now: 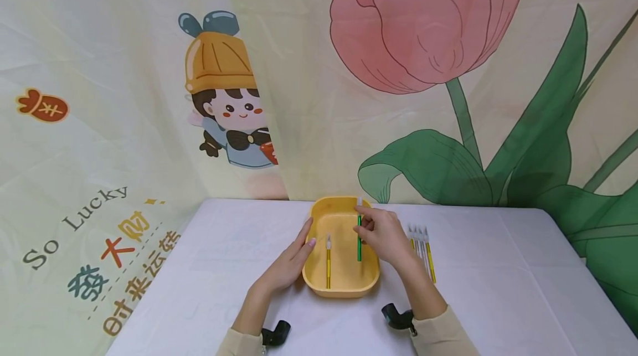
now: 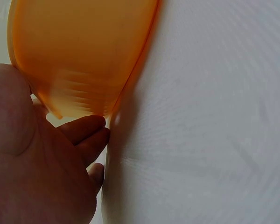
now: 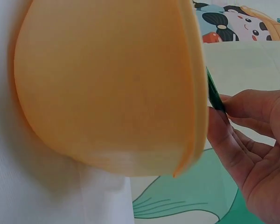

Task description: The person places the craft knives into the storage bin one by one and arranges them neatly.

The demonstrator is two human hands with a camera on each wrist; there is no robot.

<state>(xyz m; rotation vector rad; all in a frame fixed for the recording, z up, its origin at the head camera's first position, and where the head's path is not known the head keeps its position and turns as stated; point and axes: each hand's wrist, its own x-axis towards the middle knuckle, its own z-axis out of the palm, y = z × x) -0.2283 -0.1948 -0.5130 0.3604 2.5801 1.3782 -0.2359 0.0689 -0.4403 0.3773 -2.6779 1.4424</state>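
Observation:
A yellow tray (image 1: 344,292) with rounded corners stands on the table. My left hand (image 1: 289,262) rests against its left side with fairly straight fingers, thumb at the rim; in the left wrist view its fingers (image 2: 86,130) touch the tray's outer wall. My right hand (image 1: 384,231) pinches a green pen (image 1: 359,240) upright in the head view, over the tray's right part. The right wrist view shows this pen (image 3: 214,93) between thumb and fingers, partly hidden by the tray wall. A yellow pen (image 1: 328,267) with a clear cap lies lengthwise in the tray's left half.
Several more pens (image 1: 422,248) with clear caps lie side by side on the white-covered table (image 1: 498,278), right of the tray and close to my right forearm. A printed curtain (image 1: 309,96) hangs behind the table's back edge.

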